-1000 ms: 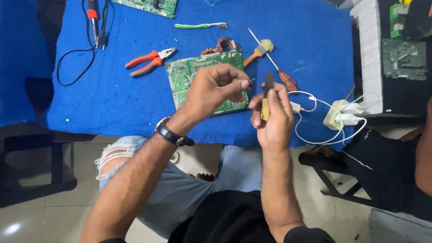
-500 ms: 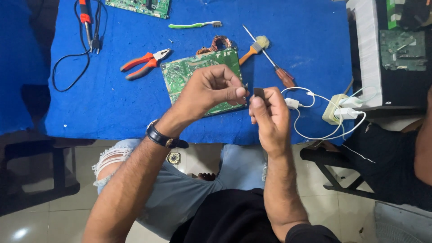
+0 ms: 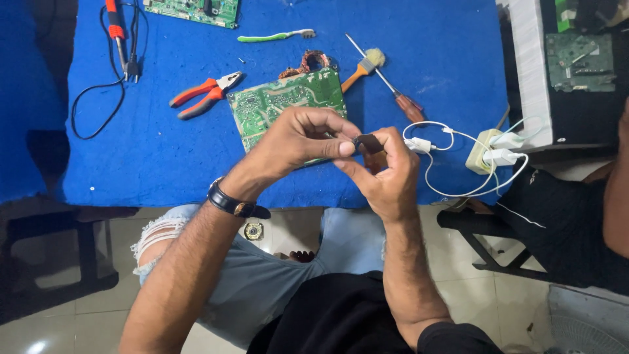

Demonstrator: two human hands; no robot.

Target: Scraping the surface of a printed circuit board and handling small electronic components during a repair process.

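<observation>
Both hands meet above the near edge of a blue-covered table (image 3: 151, 157). My left hand (image 3: 298, 139), with a black watch on its wrist, pinches one end of a small dark flat part (image 3: 369, 143) between thumb and forefinger. The other end of that part sits in the fingertips of my right hand (image 3: 388, 176). Just behind the hands lies a green circuit board (image 3: 278, 105), partly covered by my left hand. A copper coil (image 3: 314, 61) sits at the board's far edge.
Red-handled pliers (image 3: 202, 96), a green toothbrush (image 3: 275, 36), an orange-handled brush (image 3: 362, 65) and a screwdriver (image 3: 395, 94) lie on the cloth. A soldering iron (image 3: 115, 29) and second board (image 3: 191, 9) are far left. A white power strip (image 3: 490, 151) with cables and another person's arm (image 3: 616, 187) are at right.
The dark part stood upright in my right hand with a yellowish end showing; now it lies level, pinched by both hands. Both hands stayed close together above the board.
</observation>
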